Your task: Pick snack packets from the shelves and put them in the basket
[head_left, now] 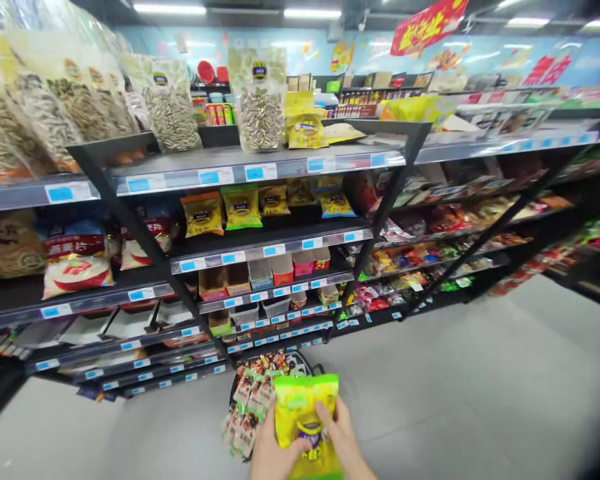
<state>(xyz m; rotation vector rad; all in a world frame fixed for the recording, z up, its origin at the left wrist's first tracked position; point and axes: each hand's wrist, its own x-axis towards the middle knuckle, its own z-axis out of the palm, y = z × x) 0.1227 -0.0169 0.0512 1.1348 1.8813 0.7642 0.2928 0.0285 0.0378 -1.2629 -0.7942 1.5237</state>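
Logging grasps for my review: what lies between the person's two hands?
A yellow packet with green edges lies between the left hand and the right hand, held by both; the head view shows it.

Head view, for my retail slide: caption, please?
Left grip and right grip hold a yellow-green packet before stocked shelves.

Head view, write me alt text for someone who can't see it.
A left hand and a right hand hold a yellow-and-green bag. Just beyond are heaped packets, in front of dark shop shelves stocked with packaged goods.
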